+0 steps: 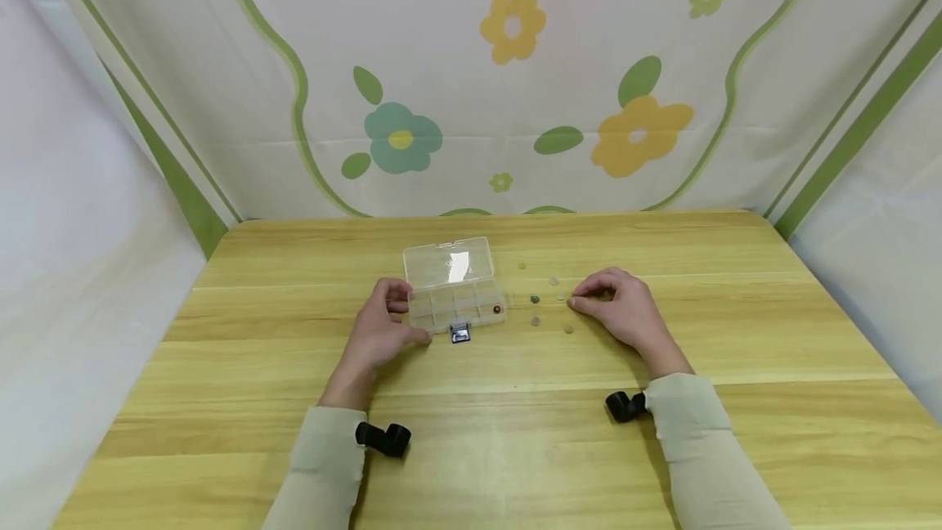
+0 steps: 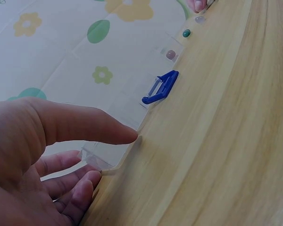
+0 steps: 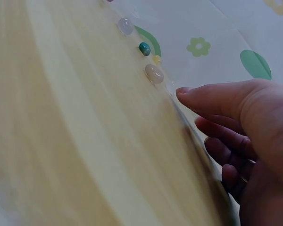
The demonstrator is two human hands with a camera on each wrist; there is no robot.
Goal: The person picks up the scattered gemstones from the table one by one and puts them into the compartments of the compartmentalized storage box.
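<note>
Left grip [image 1: 378,334]: grasping end of clear box [image 1: 444,306], which extends rightward from it. Right grip [image 1: 621,309]: fingertips just beside pale stone [image 1: 561,297]; cannot tell if pinching. Green stone [image 1: 535,299] lies farther left of right grip.

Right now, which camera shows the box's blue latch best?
The left wrist view: the blue latch is large, close and unobstructed there. The head view shows it small, at the near edge of the clear box; the right wrist view doesn't show it.
</note>
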